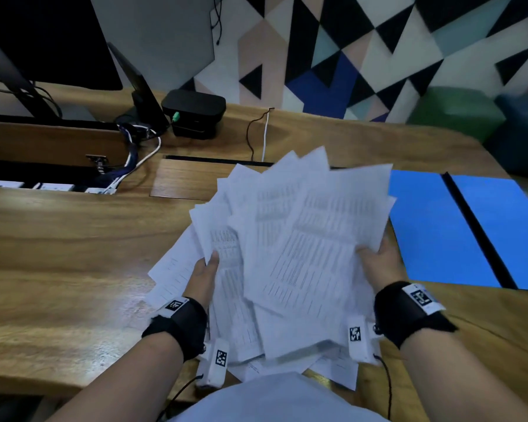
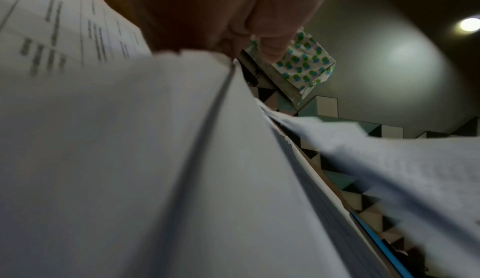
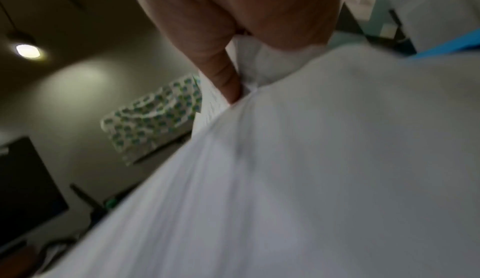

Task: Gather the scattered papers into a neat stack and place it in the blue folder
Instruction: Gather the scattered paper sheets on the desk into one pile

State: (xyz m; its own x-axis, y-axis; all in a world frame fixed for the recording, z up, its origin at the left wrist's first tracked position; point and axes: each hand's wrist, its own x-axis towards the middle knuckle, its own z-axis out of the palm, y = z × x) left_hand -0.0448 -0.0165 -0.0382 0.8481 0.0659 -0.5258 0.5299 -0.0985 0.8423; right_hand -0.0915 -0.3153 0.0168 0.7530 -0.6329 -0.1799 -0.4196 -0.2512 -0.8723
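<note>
A loose, fanned bundle of white printed papers (image 1: 296, 248) is lifted off the wooden desk, its sheets splayed at different angles. My left hand (image 1: 206, 269) grips the bundle's left edge, thumb on top. My right hand (image 1: 375, 257) grips its right edge the same way. In the left wrist view the papers (image 2: 130, 159) fill the picture below my left hand (image 2: 259, 35). In the right wrist view the sheets (image 3: 311, 169) bunch under my right hand (image 3: 233, 76). The blue folder (image 1: 433, 226) lies open and flat just right of the bundle.
A few more sheets (image 1: 336, 368) lie on the desk (image 1: 58, 254) under the bundle near my body. A black box (image 1: 194, 112), cables (image 1: 141, 153) and a monitor (image 1: 43, 41) stand at the back left. A cable slot (image 1: 211, 159) runs behind the papers.
</note>
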